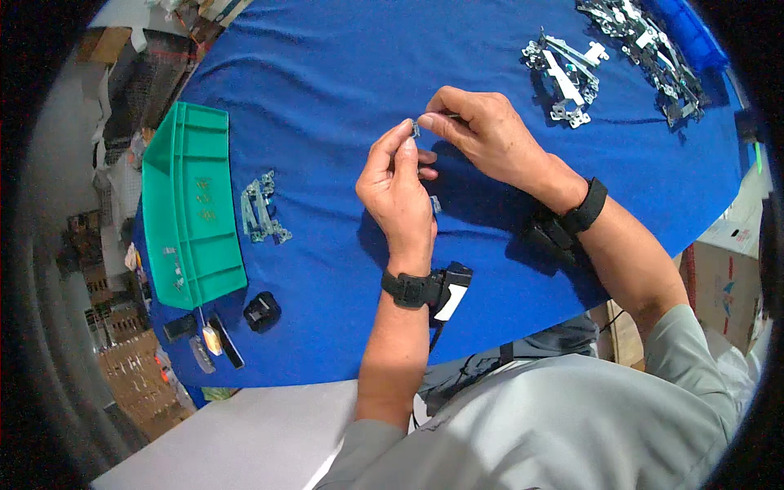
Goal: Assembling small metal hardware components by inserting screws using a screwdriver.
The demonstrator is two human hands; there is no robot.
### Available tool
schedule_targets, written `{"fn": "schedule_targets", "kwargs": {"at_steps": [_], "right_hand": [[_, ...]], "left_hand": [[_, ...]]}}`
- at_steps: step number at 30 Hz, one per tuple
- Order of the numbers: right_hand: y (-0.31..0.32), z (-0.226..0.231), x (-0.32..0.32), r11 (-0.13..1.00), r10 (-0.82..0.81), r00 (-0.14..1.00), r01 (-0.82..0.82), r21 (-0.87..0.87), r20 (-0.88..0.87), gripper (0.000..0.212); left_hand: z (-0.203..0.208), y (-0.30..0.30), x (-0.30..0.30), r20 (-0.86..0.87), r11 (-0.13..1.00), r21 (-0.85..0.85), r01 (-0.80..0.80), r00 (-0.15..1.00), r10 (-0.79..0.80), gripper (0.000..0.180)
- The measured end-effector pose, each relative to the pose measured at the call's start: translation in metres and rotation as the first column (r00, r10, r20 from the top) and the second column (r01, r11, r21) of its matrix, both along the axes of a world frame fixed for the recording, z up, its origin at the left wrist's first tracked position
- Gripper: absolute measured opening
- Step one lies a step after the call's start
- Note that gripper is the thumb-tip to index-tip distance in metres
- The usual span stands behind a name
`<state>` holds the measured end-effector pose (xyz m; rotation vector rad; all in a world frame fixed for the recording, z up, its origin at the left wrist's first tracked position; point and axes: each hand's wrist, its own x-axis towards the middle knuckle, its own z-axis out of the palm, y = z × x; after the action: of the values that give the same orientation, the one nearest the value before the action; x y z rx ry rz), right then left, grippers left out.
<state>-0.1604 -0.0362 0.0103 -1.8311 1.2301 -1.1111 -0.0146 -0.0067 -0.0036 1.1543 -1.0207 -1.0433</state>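
Observation:
Over the middle of the blue cloth, my left hand (398, 184) pinches a small grey metal part (416, 129) between thumb and fingertips. Close against it on the right is my right hand (490, 135), with thumb and forefinger pressed together. A thin edge shows at those fingers, too small to name. Beside the heel of my left hand a small shiny metal piece (435, 204) shows; I cannot tell whether it is held or lies on the cloth. Each wrist wears a black strap with a box-like device.
A green divided tray (237, 282) with small pieces inside stands at left. Beside it lie a pile of metal brackets (261, 211), a black block (261, 312) and several small tools (214, 339). More metal parts (563, 77) are heaped at far right, near a blue bin (690, 37).

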Motion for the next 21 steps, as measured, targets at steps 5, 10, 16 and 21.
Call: {"fn": "schedule_targets", "kwargs": {"at_steps": [5,10,16,21], "right_hand": [[-0.003,-0.012,0.007,0.992,-0.030,0.984,0.050,-0.113,0.175,0.021],[-0.001,-0.003,0.004,1.000,-0.020,0.999,0.019,0.021,0.046,0.024],[-0.001,-0.006,0.004,0.999,0.008,1.000,-0.008,0.031,-0.001,0.024],[0.000,-0.004,0.005,0.996,-0.025,0.999,0.024,0.083,0.021,0.025]], "left_hand": [[0.000,-0.001,0.002,-0.007,1.000,0.013,0.001,1.000,-0.001,0.018],[-0.002,-0.002,0.003,-0.063,1.000,0.017,-0.002,0.998,0.003,0.018],[-0.001,0.000,0.003,-0.075,1.000,0.021,-0.017,0.997,0.019,0.018],[-0.004,-0.001,0.003,-0.074,1.000,0.023,0.005,0.997,-0.004,0.018]]}}
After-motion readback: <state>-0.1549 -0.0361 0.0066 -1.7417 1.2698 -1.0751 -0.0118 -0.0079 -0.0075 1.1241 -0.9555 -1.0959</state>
